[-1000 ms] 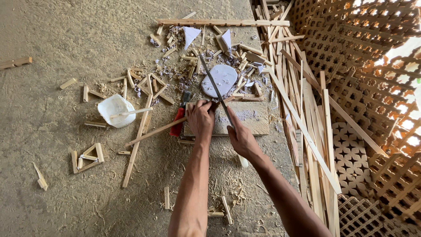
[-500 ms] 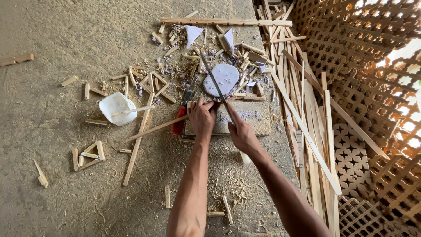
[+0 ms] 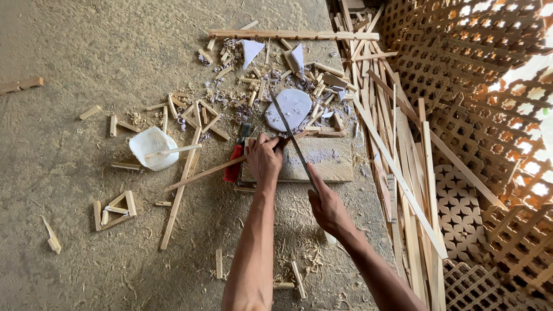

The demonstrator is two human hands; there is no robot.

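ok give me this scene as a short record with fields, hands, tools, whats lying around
left hand: left hand presses a thin wooden strip onto a flat wooden board
right hand: right hand grips the handle of a saw, blade angled away across the strip
beside the left hand: red-handled tool lying on the floor
left of the work: white bowl with a stick resting in it
beyond the board: pale round sheet, offcuts and shavings
right side: long wooden slats, stacked lattice panels
floor: sandy floor
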